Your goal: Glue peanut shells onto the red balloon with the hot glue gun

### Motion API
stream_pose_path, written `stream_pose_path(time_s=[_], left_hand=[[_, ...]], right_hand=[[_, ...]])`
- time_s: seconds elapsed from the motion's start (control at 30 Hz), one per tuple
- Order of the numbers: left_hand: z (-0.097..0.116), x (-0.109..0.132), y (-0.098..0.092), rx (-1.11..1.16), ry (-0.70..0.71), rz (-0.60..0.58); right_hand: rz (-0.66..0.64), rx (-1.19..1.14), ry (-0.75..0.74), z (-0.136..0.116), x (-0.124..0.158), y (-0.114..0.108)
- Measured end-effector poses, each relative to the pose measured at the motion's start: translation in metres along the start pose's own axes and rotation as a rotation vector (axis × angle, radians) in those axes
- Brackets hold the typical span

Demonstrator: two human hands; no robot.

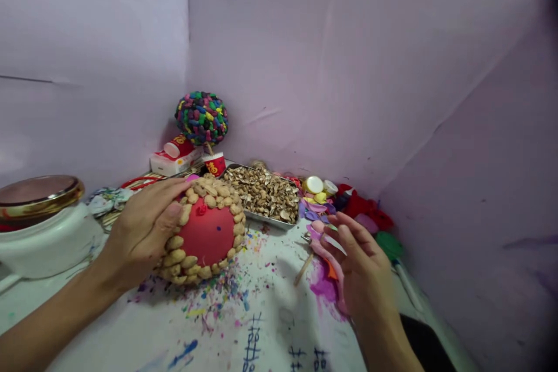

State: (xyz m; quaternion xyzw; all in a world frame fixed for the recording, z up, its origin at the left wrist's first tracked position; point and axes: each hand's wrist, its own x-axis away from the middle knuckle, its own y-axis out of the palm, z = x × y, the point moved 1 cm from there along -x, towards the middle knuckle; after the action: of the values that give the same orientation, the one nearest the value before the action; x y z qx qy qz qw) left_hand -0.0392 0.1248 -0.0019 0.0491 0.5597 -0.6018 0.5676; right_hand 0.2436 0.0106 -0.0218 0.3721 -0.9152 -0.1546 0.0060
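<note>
Head view: left hand [143,232] fingers cup peanut-studded ball [208,233]; right hand [361,270] fingers spread, well apart.

Red ball [208,233]: round and smooth, clad in rows of tan peanut shells [192,261] stuck over its top, sides and lower edge. A bare red patch is left on the near face. It is rested on the paint-spattered white table [270,308], left of centre.
</note>
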Motion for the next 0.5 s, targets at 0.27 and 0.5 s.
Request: stream_pose_path(time_s=[0.27,0.5], left_hand=[[-0.011,0.009,0.001,-0.023,-0.129,-0.001],[-0.030,0.012,0.008,-0.036,-0.040,0.075]], right_hand=[[0.040,0.207,-0.260,-0.008,-0.016,0.010],[-0.030,0.346,-0.322,-0.006,-0.037,0.029]])
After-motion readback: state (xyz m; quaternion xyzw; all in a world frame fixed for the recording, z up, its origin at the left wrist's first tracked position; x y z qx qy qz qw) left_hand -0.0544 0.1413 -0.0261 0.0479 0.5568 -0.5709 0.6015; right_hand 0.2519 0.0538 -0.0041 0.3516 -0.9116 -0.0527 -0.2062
